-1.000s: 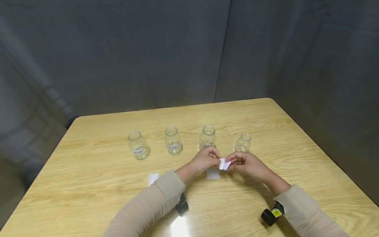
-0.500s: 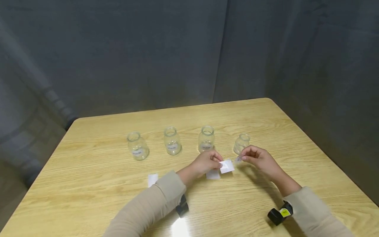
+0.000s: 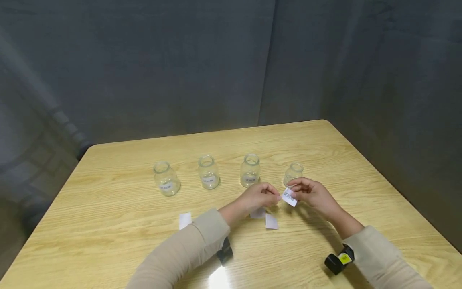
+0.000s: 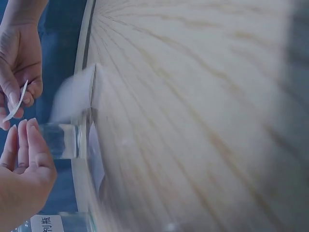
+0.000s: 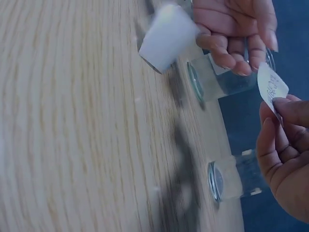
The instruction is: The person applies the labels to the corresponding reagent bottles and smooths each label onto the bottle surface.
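Observation:
My right hand [image 3: 313,196] pinches a white sticker label [image 3: 289,197] with handwriting on it, between thumb and fingers. Close to the label's left edge are the fingertips of my left hand [image 3: 258,197]; its fingers are relaxed with nothing held between them, as the right wrist view shows. Below the hands a blank piece of backing paper [image 3: 271,221] appears blurred in both wrist views, in mid-fall over the table. Just behind the label stands a small glass jar [image 3: 294,172], partly covered by my right hand. A larger labelled glass jar [image 3: 250,170] is behind my left hand.
Two more labelled jars, one at the left [image 3: 167,178] and one beside it [image 3: 208,172], continue the row. White paper pieces lie on the wooden table [image 3: 119,224]: one by the left sleeve [image 3: 185,220], another under my left hand [image 3: 258,213]. A dark curtain [image 3: 180,68] hangs behind.
The label has come apart from its backing and is now in my right hand, turned writing side up. My left hand has let go of the backing paper, which dropped toward the table.

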A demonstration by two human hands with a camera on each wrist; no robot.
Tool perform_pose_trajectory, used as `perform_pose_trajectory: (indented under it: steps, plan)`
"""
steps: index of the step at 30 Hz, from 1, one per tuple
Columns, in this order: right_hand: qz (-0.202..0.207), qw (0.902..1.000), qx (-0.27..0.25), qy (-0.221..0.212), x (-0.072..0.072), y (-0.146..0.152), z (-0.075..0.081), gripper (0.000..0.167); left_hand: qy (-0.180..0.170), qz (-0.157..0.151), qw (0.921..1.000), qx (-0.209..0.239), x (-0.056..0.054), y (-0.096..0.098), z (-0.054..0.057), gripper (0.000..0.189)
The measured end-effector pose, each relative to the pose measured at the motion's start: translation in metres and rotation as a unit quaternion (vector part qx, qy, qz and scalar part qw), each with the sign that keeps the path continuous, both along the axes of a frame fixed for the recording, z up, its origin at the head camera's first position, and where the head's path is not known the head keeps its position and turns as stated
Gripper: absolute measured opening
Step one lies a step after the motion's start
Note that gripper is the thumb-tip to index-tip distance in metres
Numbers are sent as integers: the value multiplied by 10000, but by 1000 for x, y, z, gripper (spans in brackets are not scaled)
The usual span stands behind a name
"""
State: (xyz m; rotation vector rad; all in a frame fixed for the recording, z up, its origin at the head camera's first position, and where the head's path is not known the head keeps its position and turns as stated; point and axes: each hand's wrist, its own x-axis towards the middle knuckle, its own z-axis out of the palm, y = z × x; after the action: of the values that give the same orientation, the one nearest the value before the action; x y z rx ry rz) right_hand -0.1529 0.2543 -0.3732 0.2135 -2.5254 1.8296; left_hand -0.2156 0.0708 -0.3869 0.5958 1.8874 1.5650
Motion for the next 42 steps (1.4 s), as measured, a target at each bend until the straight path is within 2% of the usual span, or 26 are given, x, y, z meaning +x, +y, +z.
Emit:
perform_pose_trajectory:
  steps: [4,9,13,17,20,26,29,35,39,42]
  plan:
    - [-43,10000,5,-64,-1,-1,0,29,-47,79,9997,227,-1,5,0,18]
    - [-120,9998,107,-73,-1,-5,2,29,321,153,9992,194,-2,11,0,16]
    - [-172,9997,164,-66,-1,-7,2,28,440,175,9988,98,-1,14,-1,13]
    - [-255,9995,193,-70,-1,-7,0,28,346,294,9989,108,-1,17,-3,11]
    - [-388,9989,217,-120,-2,-6,-2,30,244,516,9982,164,-1,20,-5,10]
    - [-757,9956,252,-482,-4,-2,-7,22,26,869,9950,485,-3,30,-12,10]
    - [-881,9943,51,-593,-6,0,-11,21,26,1016,9936,502,-5,35,-15,9]
    - [-1407,9874,-384,-609,-11,4,-19,16,403,1353,9899,158,-7,42,-14,5]
    - [-1740,9827,-101,-623,-13,4,-21,17,949,1445,9846,-256,-7,46,-11,6]
    - [-2000,9765,496,-638,-14,3,-19,18,1343,1522,9774,-585,-8,51,-10,6]
